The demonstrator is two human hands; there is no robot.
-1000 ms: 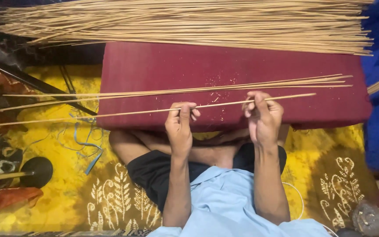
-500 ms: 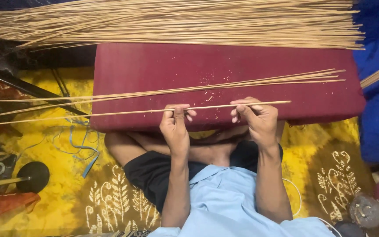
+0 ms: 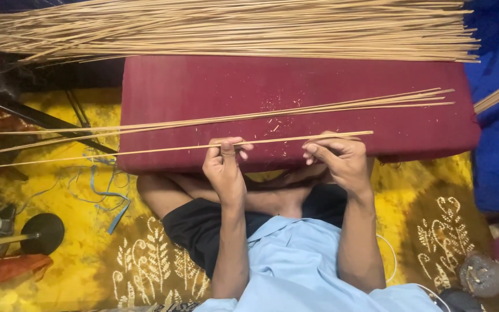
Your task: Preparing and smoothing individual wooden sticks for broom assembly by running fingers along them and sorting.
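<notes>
Thin pale stick [image 3: 174,149], near-level, perhaps bamboo

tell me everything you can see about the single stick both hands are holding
The stick is one long, very thin, pale tan sliver, bamboo by the look, straight and lying nearly level across the cushion's front edge. The left hand pinches it near the middle, the right hand near its right end. Its left part juts far out past the cushion over the yellow mat.

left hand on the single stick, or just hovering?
Touching. Head view shows the left hand with fingers curled over the single thin stick, pinching it at the maroon cushion's front edge.
</notes>
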